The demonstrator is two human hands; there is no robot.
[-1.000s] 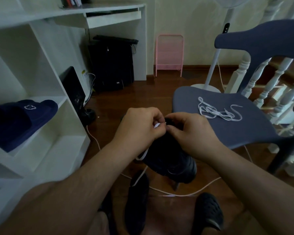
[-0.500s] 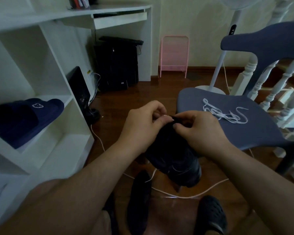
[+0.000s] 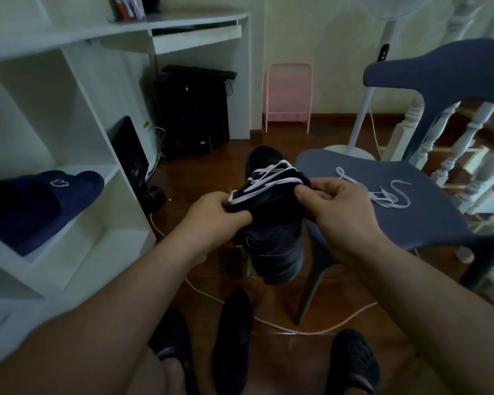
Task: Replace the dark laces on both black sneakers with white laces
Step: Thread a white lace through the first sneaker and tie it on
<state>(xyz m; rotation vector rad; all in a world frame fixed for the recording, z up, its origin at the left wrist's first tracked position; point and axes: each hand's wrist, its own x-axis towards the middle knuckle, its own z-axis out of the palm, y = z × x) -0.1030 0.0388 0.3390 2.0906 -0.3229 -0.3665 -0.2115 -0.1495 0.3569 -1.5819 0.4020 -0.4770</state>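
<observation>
While the left hand (image 3: 217, 212) and right hand (image 3: 334, 201) each pinch a lace (image 3: 265, 181) end with curled fingers, holding the sneaker (image 3: 271, 223) at centre, threading appears underway; next, cross to upper eyelets; spare lace (image 3: 382, 192) lies at 2 o'clock.

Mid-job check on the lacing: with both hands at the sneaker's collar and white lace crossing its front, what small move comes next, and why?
Probably pull the two lace ends outward to snug the crossings. The left hand and right hand each pinch the white lace, which lies loose and uneven across the black sneaker.
</observation>
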